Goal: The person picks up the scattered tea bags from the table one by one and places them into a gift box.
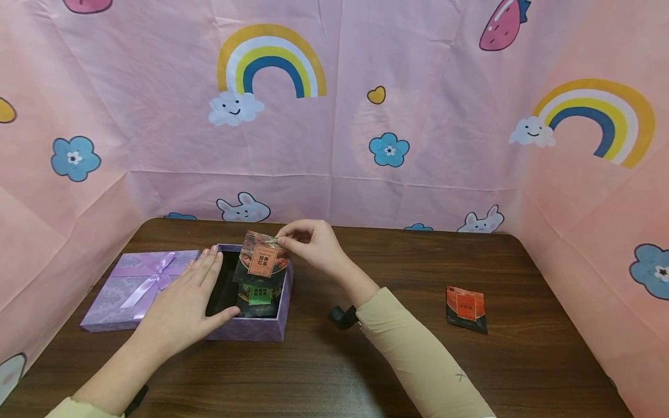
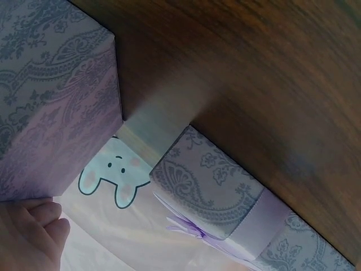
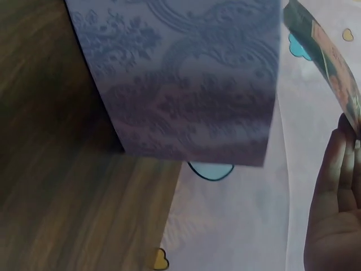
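Note:
My right hand (image 1: pixel 317 248) pinches the top right corner of a black tea sachet (image 1: pixel 263 259) with an orange label. The sachet is tilted up over a purple patterned box (image 1: pixel 248 331); in the right wrist view it rises above the box's top edge. Lower in the box, a tea sachet with a green label (image 1: pixel 259 295) is partly covered by the held one. My left hand (image 1: pixel 180 307) rests on the box's left side, fingers straight and thumb spread along the front rim. In the left wrist view its fingertips (image 2: pixel 48 217) lie against the box.
Left of the box lies its purple lid (image 1: pixel 117 290) with a ribbon bow (image 1: pixel 158 278), partly behind my left hand. A red and black tea sachet (image 1: pixel 467 309) lies on the wooden table (image 1: pixel 407 360) at the right. A printed pink cloth (image 1: pixel 334 133) hangs around the table.

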Available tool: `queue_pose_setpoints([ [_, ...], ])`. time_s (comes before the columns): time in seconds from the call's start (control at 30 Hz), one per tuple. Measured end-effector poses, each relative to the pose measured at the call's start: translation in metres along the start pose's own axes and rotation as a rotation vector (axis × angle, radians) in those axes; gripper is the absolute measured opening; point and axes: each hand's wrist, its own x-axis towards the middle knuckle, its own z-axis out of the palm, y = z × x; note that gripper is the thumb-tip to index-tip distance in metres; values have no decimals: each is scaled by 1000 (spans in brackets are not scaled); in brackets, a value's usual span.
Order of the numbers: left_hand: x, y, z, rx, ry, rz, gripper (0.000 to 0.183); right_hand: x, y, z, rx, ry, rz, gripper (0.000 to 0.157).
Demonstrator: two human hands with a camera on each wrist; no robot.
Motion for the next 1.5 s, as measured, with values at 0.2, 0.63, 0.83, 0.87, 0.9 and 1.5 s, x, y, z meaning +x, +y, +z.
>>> queue_pose_setpoints([
  [0.2,0,0,1,1,22,7,111,-1,4,12,-41,-54,-4,10],
  [0.63,1,0,1,4,7,-8,112,-6,13,22,-139,-139,-45,7],
  [0.83,2,0,0,3,11,-12,110,-8,15,24,-190,-152,-91,5],
  [0.87,2,0,0,3,8,-13,110,-8,16,24,-199,-156,-102,5],
  [0.9,2,0,0,3,7,-13,110,-9,16,24,-206,-158,-113,5],
  [1.5,1,0,0,0,-3,-21,110,-13,17,21,-313,-162,-211,10],
])
